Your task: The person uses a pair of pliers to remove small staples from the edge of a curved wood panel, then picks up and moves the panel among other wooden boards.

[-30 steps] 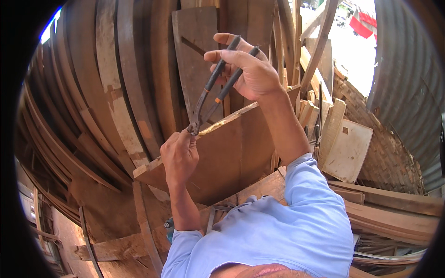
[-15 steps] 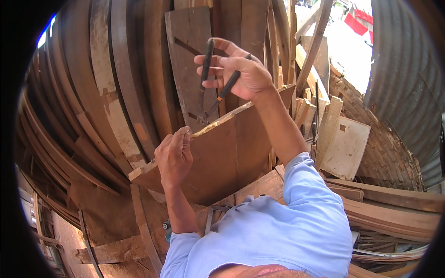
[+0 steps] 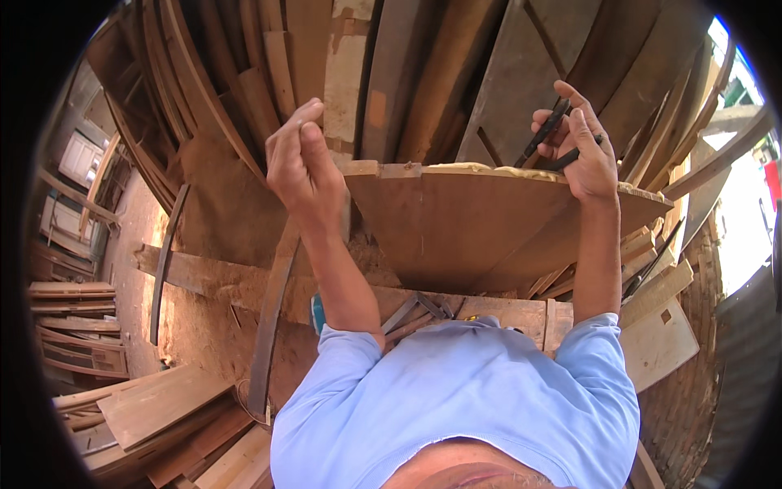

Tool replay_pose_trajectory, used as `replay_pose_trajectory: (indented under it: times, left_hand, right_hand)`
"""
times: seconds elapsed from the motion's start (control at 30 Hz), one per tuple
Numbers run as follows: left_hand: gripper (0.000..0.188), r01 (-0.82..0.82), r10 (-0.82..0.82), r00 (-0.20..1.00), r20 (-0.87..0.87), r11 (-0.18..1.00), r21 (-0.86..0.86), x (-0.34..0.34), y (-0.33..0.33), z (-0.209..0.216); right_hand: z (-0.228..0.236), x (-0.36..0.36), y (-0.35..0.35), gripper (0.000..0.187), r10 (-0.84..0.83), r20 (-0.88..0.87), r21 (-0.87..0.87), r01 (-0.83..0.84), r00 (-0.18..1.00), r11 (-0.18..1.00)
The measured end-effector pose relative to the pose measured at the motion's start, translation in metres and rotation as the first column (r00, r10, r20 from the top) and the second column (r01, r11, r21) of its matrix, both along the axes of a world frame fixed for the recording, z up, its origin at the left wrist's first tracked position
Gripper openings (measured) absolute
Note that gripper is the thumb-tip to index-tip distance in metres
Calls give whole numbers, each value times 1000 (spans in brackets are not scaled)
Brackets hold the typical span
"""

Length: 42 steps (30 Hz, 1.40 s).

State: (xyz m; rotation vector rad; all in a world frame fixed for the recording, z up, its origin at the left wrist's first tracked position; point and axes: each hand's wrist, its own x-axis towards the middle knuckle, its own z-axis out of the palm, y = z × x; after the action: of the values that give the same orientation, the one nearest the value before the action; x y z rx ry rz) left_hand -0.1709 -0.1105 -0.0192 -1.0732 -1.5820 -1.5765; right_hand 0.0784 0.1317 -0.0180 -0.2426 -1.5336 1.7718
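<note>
My right hand (image 3: 593,163) is raised over the right part of a brown wooden board (image 3: 468,224). It holds pliers (image 3: 543,137) by their black handles, which are spread apart; the jaws are hidden behind the board's top edge. Along that edge runs a ragged pale-yellow strip (image 3: 521,172). My left hand (image 3: 305,167) is up beside the board's left end, apart from it. Its fingers are bent and pressed together with the thumb, and whatever may be between them does not show.
Tall planks (image 3: 432,81) lean in a row behind the board. A workbench (image 3: 521,314) in front of me carries a dark metal tool (image 3: 411,311). Stacked boards (image 3: 167,403) lie at the lower left. Offcuts and a pale panel (image 3: 660,346) stand at the right.
My left hand has come off the board's top edge and moved out past its left end. My right hand still holds the pliers at the edge. The view has swung left.
</note>
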Motion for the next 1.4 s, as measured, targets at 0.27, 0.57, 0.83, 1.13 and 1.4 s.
replay_pose_trajectory:
  times: [0.27,0.57,0.83,1.13,1.4]
  left_hand:
    - [32,512,-541,641,544,830,222,-28,23,-62]
    - [32,594,-498,726,473,801,-68,-13,6,-31]
    - [25,657,-473,684,555,731,-187,0,1,-19]
    - [19,570,-514,822,247,740,-358,-10,6,-24]
    - [18,578,-539,815,213,735,-354,-10,4,-29]
  right_hand:
    - [28,-30,4,50,-8,-282,-28,0,959,1000]
    - [116,-92,-24,51,509,-273,-96,-549,817,830]
    - [121,-128,-45,54,620,-100,-84,-627,778,774]
    - [131,-146,-53,53,691,-62,-73,-694,720,717]
    - [143,-153,-67,50,678,123,-55,-677,725,734]
